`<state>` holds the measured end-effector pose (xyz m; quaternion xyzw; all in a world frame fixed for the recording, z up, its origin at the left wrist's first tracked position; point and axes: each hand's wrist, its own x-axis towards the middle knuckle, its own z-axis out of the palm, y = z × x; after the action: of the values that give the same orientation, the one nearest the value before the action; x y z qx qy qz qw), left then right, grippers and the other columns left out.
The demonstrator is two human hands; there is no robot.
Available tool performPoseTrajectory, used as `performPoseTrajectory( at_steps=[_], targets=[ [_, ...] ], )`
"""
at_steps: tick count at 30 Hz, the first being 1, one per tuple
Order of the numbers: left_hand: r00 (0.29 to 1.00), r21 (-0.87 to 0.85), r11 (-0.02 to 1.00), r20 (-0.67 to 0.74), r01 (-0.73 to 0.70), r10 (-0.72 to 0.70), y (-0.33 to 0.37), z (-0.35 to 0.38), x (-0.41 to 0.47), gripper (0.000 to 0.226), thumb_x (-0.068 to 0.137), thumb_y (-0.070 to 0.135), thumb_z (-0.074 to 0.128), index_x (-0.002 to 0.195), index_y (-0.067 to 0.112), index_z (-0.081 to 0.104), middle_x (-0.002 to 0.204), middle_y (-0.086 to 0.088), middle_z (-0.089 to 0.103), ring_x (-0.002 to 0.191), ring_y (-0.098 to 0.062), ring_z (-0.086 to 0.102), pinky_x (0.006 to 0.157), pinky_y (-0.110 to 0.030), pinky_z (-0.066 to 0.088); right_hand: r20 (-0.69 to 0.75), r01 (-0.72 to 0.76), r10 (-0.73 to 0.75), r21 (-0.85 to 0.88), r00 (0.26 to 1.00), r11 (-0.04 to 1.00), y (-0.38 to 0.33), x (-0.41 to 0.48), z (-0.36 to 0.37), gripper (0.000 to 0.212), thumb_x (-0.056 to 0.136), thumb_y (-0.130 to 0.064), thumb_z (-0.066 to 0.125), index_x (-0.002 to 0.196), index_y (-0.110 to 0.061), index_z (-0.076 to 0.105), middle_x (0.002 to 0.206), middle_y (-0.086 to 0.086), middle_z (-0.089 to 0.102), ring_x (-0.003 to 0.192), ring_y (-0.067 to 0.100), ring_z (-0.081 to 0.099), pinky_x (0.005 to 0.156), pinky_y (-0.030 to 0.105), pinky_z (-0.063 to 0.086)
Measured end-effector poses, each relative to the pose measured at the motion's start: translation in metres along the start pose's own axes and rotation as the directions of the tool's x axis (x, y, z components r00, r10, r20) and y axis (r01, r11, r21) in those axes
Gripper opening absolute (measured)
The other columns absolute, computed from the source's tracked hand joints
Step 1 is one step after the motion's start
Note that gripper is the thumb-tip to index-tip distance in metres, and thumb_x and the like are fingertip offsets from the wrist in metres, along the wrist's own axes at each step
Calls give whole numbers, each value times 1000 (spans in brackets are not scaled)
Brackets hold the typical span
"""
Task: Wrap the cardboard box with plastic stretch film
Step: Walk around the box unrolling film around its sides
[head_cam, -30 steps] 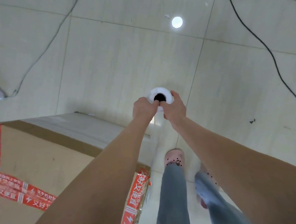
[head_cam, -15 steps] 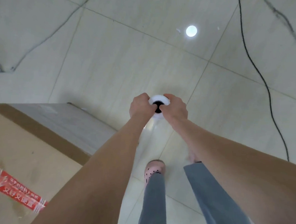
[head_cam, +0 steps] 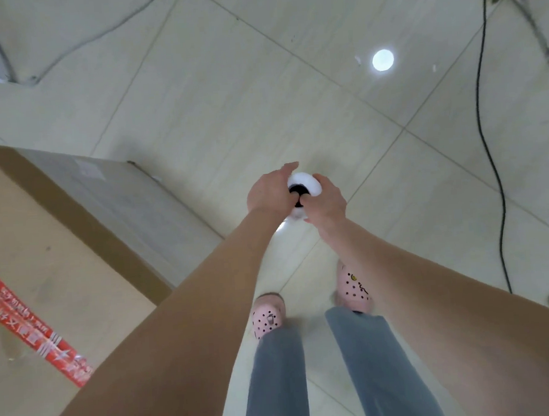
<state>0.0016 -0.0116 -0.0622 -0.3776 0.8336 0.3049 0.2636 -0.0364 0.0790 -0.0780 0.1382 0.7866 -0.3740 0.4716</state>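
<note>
Both arms are stretched out in front of the person, and the two hands meet on the top end of a white roll of stretch film (head_cam: 308, 183), which stands upright with its dark core hole facing up. The left hand (head_cam: 267, 197) is clenched round the roll's left side, fingers curled over the rim. The right hand (head_cam: 326, 201) grasps the right side, its thumb lying at the edge of the core hole. The lower part of the roll is hidden behind the hands.

The cardboard box (head_cam: 44, 247) stands to the left, near the left forearm and apart from the roll, with a strip of red tape (head_cam: 30, 332) across its top. Pink shoes (head_cam: 268, 316) stand on the pale tiled floor (head_cam: 228, 98) below the hands, and a black cable (head_cam: 483, 130) trails on the right.
</note>
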Motion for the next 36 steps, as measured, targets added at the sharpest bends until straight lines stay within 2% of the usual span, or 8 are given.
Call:
performPoseTrajectory(
  at_steps=[3,6,12,17,22,25,30,36],
  targets=[
    [997,-44,999,-71,15,-18,6,-3,4,38,81,16,52,116,27,61,102,0,66,94,-25,61,66,-27,42,-54,81,-87,-90,995,993,-4,5,-3,39,81,-9,48,116,-22,58,105,-2,64,95,21,61,74,32,52],
    [991,-72,994,-100,83,-90,11,-5,6,28,81,21,55,108,19,62,96,-4,66,88,-26,61,64,-28,43,-76,184,-199,-172,977,968,-11,7,-10,33,82,-12,48,107,-29,60,88,-9,59,81,16,55,57,17,37],
    [958,-195,943,-42,269,-282,15,-3,7,27,82,40,57,87,14,50,84,-1,56,76,-24,54,55,-27,34,-133,255,-273,-134,953,958,-21,16,-21,52,81,-8,54,131,-21,49,121,3,59,108,21,57,91,32,46],
    [967,-278,929,-6,244,-256,21,-2,6,34,83,31,57,113,16,52,100,-4,63,87,-25,60,66,-31,47,-18,-1,2,31,1000,1000,-12,14,-20,47,83,-20,60,129,-19,49,115,6,61,100,24,61,88,41,53],
    [978,-301,936,-40,183,-204,25,-5,8,26,81,21,57,105,13,63,98,-7,66,89,-27,63,73,-33,51,-49,151,-158,-125,986,981,-18,18,-25,35,81,-10,52,114,-21,58,103,0,63,95,23,60,78,35,52],
    [972,-380,900,-11,214,-236,25,-4,7,22,84,26,59,98,8,59,97,-10,65,88,-31,65,79,-40,55,-58,233,-250,-213,966,949,-22,19,-30,39,84,-13,51,121,-26,56,105,-4,63,101,21,59,76,28,44],
    [976,-457,866,22,202,-216,22,0,-2,25,88,34,58,88,10,54,88,-7,58,83,-28,60,85,-44,51,-114,190,-198,-77,974,979,-18,19,-41,46,87,-19,57,132,-22,49,121,-1,58,111,21,56,83,25,42],
    [976,-399,895,8,202,-216,19,12,-15,24,90,27,48,103,11,59,85,2,56,83,-22,51,66,-27,40,-20,201,-208,-188,978,961,-13,20,-53,45,90,-25,59,132,-13,49,128,5,56,116,24,53,85,26,40]
  ],
)
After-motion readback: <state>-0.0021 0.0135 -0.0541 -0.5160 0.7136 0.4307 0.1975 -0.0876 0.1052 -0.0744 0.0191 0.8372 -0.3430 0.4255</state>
